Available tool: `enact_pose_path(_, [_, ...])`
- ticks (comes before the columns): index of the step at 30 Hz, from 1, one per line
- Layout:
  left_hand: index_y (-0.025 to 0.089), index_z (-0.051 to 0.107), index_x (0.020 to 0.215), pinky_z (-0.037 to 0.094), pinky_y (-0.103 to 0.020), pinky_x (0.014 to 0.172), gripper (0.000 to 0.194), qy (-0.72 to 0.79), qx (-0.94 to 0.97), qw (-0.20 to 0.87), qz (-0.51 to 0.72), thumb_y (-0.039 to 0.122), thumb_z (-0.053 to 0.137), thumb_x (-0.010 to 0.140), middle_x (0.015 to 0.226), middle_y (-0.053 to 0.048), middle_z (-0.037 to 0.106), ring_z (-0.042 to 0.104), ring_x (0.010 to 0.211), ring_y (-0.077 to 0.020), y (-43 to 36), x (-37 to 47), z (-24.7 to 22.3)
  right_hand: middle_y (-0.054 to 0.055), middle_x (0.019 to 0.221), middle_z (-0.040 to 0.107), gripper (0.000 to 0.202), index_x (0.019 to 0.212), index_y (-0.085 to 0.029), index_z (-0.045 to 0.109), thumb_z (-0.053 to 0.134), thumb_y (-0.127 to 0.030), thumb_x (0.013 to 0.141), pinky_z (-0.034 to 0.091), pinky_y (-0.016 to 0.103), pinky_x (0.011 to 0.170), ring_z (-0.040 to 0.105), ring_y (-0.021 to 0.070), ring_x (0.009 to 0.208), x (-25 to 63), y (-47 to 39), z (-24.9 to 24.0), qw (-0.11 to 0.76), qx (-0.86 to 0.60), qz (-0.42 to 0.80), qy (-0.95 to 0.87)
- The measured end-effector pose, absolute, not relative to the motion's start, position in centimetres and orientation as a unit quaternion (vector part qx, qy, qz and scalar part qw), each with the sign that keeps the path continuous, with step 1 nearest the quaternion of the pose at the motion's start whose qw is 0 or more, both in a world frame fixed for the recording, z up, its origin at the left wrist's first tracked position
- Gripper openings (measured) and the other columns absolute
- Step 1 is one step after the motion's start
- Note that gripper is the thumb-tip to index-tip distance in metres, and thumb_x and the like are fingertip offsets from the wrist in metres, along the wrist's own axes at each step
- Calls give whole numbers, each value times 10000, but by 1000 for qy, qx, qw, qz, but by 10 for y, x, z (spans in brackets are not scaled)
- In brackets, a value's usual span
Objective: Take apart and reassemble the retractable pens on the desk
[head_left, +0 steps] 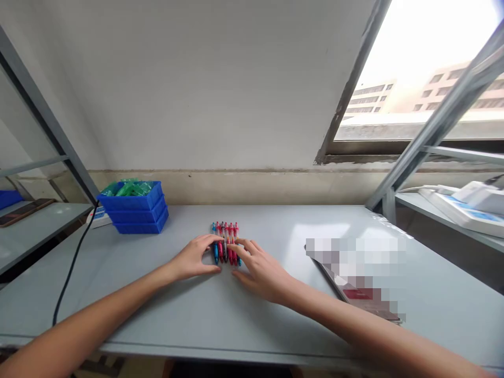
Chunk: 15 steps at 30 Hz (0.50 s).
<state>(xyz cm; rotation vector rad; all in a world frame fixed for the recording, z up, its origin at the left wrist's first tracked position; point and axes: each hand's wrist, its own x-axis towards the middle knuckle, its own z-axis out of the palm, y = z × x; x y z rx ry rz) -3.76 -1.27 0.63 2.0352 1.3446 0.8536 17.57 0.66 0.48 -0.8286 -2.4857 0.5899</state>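
On the grey table, several pens (pixel 226 252) lie side by side in a row, red ones in the middle, a dark one among them and blue ones at both ends. Just beyond them is a second row of small red and blue pieces (pixel 225 228). My left hand (pixel 196 257) touches the left side of the pens, thumb and fingers apart around their edge. At the right side rests my right hand (pixel 258 268), fingers over the pens and thumb apart, near their front ends. Neither hand has lifted anything off the table.
Stacked blue trays (pixel 136 215) hold green plastic wrapping (pixel 132 188) at the back left. A black cable (pixel 73 265) runs down the table's left side. A flat, partly pixelated item (pixel 358 294) lies to the right. Metal frame posts and side shelves flank the table (pixel 177 325).
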Motion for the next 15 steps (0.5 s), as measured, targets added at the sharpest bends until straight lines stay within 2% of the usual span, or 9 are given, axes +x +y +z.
enact_pose_path(5, [186,650,989,468,-381,858,343,472,804,224,285,215,701,651,1078,-98,617,568,1019,-246,-9,-26,8,104,1120,529,323,1129,-225,525,521,-108,828,454,454,850,508,267,1021,172,10,3,207,-284,153,-924])
enact_pose_path(10, [173,651,970,456,-357,861,292,447,835,184,263,207,684,682,1018,-93,632,592,951,-233,-13,1,7,96,1113,529,402,1123,-234,535,467,-6,799,494,413,820,529,252,1016,208,-5,1,198,-289,118,-929])
enact_pose_path(15, [175,638,955,464,-371,828,279,425,856,154,252,264,689,696,991,-93,642,593,927,-253,-10,35,5,113,1105,545,453,1092,-207,554,407,66,761,510,426,806,550,253,1014,237,-3,2,199,-315,100,-923])
